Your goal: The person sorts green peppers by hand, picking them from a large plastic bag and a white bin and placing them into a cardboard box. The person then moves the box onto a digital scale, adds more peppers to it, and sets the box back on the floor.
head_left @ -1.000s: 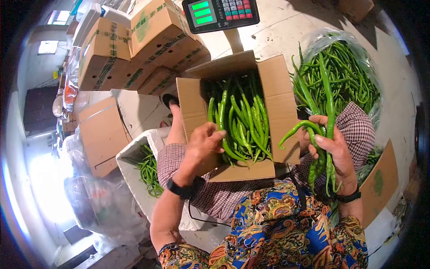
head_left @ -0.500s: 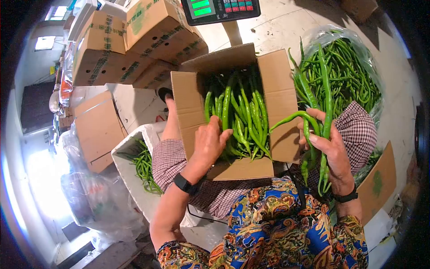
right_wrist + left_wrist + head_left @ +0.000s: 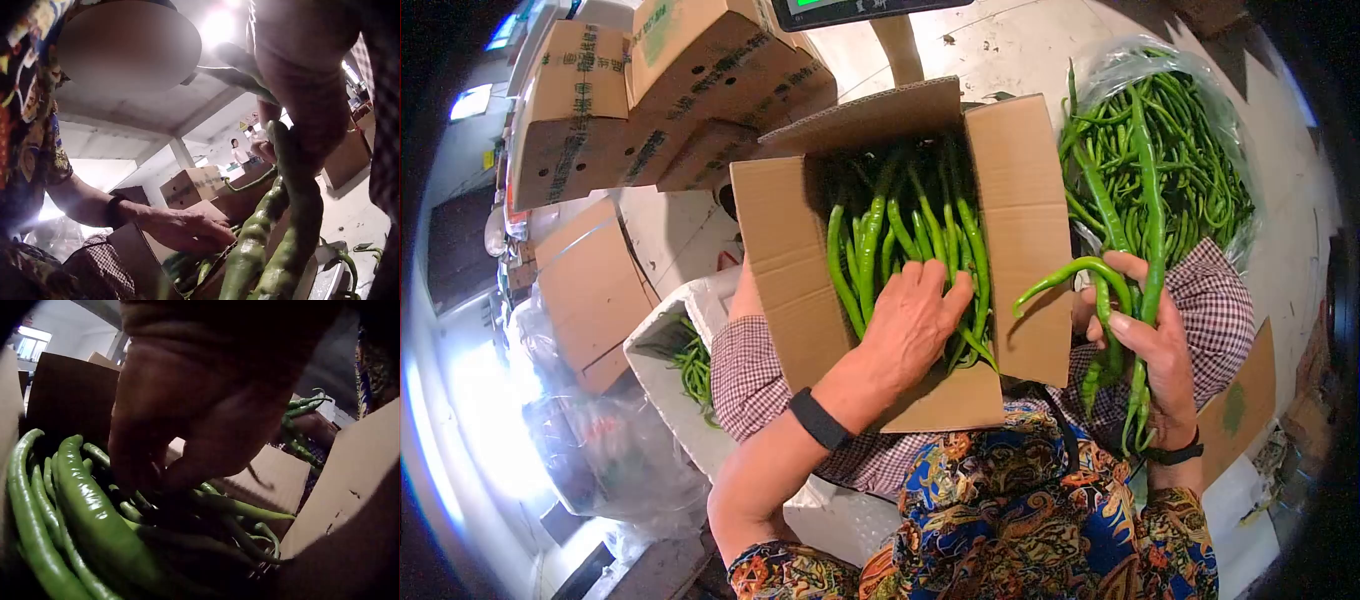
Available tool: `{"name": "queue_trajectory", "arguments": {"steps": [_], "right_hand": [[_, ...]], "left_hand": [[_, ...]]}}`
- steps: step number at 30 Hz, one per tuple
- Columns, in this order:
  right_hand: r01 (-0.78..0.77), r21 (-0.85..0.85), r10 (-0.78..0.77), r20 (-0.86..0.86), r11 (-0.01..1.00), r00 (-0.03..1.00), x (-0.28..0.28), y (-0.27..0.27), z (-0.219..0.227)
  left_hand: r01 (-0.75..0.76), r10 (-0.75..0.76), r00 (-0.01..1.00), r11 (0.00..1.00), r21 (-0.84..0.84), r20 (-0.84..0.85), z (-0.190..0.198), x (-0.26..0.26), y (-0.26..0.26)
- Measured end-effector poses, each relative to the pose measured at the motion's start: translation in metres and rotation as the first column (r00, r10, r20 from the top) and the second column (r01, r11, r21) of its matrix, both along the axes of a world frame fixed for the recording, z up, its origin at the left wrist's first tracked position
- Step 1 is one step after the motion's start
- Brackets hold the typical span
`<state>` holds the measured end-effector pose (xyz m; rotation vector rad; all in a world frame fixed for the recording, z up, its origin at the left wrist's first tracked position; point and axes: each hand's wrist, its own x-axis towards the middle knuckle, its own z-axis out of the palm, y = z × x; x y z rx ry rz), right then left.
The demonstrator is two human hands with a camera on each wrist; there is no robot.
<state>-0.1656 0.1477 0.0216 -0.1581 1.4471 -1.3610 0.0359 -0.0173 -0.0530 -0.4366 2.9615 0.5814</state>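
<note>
An open cardboard box (image 3: 1025,240) holds long green peppers (image 3: 870,255), laid mostly lengthwise. Inside its near part, the left hand (image 3: 910,315) reaches down with bent fingers. The left wrist view shows that hand (image 3: 200,406) with thumb and fingertips close together at a pepper (image 3: 244,507); the fingertips are partly in shadow. Right of the box, the right hand (image 3: 1150,350) grips several long peppers (image 3: 1148,190), one curving toward the box. Held peppers (image 3: 287,219) hang close to the camera below the right hand (image 3: 306,87) in the right wrist view.
A clear plastic bag (image 3: 1100,75) full of peppers lies at the upper right. A white foam box (image 3: 655,350) with peppers stands left, below stacked cartons (image 3: 570,150). A scale display (image 3: 870,8) is at the top edge. Two people (image 3: 237,153) are in the background.
The left hand has moved right across the peppers in the box, from the left side toward the middle. The right hand still holds its peppers. The head view has shifted, cutting off most of the scale display.
</note>
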Motion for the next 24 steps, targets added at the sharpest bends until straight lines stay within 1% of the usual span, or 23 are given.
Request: {"name": "queue_trajectory", "arguments": {"steps": [1, 2, 3, 5, 6, 8, 9, 11, 12, 13, 15, 16, 17, 20, 23, 24], "right_hand": [[0.03, 0.028, -0.029, -0.011, 0.999, 1.0, 0.0, -0.002, 0.001], [0.06, 0.056, -0.058, -0.024, 0.997, 0.998, 0.001, -0.003, 0.002], [0.057, 0.062, -0.056, -0.024, 0.996, 0.998, 0.001, -0.003, 0.001], [0.018, 0.089, -0.011, -0.076, 0.996, 0.997, 0.0, -0.003, -0.002], [0.015, 0.093, -0.007, -0.077, 0.996, 0.997, 0.0, -0.003, -0.002], [0.027, 0.061, -0.026, -0.011, 0.998, 1.0, 0.001, -0.005, -0.002], [0.023, 0.063, -0.022, -0.01, 0.998, 1.0, 0.001, -0.006, -0.002], [-0.003, 0.069, 0.005, -0.025, 0.998, 1.0, 0.002, -0.008, -0.001], [-0.006, 0.067, 0.007, -0.02, 0.998, 1.0, 0.002, -0.009, -0.001], [-0.013, 0.068, 0.014, -0.012, 0.998, 1.0, 0.002, -0.009, -0.001], [-0.018, 0.064, 0.018, -0.004, 0.998, 1.0, 0.002, -0.01, 0.001], [-0.021, 0.054, 0.021, -0.003, 0.998, 1.0, 0.001, -0.011, 0.002], [-0.021, 0.046, 0.021, -0.004, 0.999, 1.0, 0.001, -0.011, 0.003], [0.016, 0.007, -0.016, 0.026, 1.0, 1.0, -0.001, -0.006, 0.003], [0.044, -0.014, -0.043, 0.029, 0.999, 0.999, -0.002, -0.001, -0.001], [0.045, -0.019, -0.045, 0.03, 0.999, 0.999, -0.003, -0.001, -0.001]], "left_hand": [[-0.049, 0.049, 0.999, 0.997, 0.053, 0.0, -0.001, 0.004, 0.001], [-0.076, 0.076, 0.997, 0.996, 0.04, -0.013, 0.0, 0.007, 0.0], [-0.078, 0.079, 0.997, 0.996, 0.046, -0.013, -0.001, 0.009, 0.0], [-0.151, 0.149, 0.989, 0.981, 0.124, 0.02, -0.003, 0.012, 0.001], [-0.153, 0.152, 0.988, 0.98, 0.128, 0.02, -0.003, 0.011, 0.001], [-0.211, 0.212, 0.977, 0.964, 0.159, 0.012, 0.0, 0.008, -0.001], [-0.215, 0.216, 0.976, 0.963, 0.161, 0.014, -0.002, 0.008, -0.001], [-0.333, 0.369, 0.928, 0.882, 0.334, -0.048, -0.009, 0.004, -0.004], [-0.336, 0.377, 0.922, 0.893, 0.3, -0.088, -0.009, -0.002, -0.004], [-0.338, 0.378, 0.922, 0.893, 0.296, -0.086, -0.01, -0.008, -0.003], [-0.363, 0.38, 0.922, 0.916, 0.169, -0.08, -0.013, -0.021, 0.0], [-0.351, 0.368, 0.922, 0.926, 0.141, -0.121, -0.016, -0.027, 0.002], [-0.345, 0.362, 0.924, 0.928, 0.139, -0.123, -0.018, -0.029, 0.002], [-0.287, 0.282, 0.938, 0.958, 0.005, -0.201, -0.034, -0.032, 0.004], [-0.251, 0.232, 0.94, 0.967, -0.044, -0.252, -0.038, -0.031, 0.006], [-0.271, 0.252, 0.93, 0.962, -0.036, -0.266, -0.039, -0.03, 0.007]]}}
